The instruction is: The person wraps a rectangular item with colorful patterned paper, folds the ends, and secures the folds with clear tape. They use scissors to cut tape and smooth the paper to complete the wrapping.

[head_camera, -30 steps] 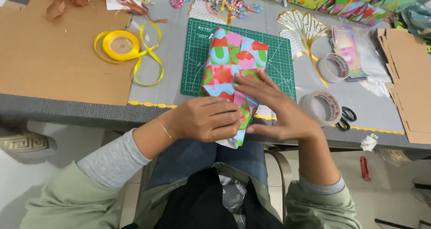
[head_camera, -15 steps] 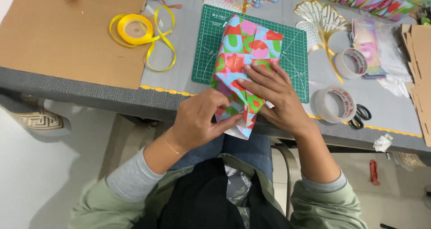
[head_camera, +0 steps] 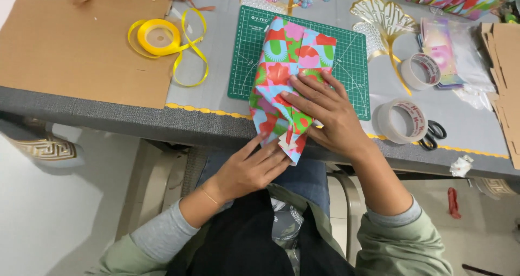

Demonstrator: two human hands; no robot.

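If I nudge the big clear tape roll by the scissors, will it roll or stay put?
Probably stays put: the tape roll lies flat on its side on the table, hole up. It looks light and hollow, so it would likely slide. Pushed rightward, it may bump the scissors beside it.

Wrapped parcel (head_camera: 290,65) lies on cutting mat (head_camera: 246,65), ribbon spool (head_camera: 158,37) left, tape roll (head_camera: 403,120) right.

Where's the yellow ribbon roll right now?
In the head view, the yellow ribbon roll lies at the upper left, on the edge of the cardboard sheet, left of the green cutting mat.
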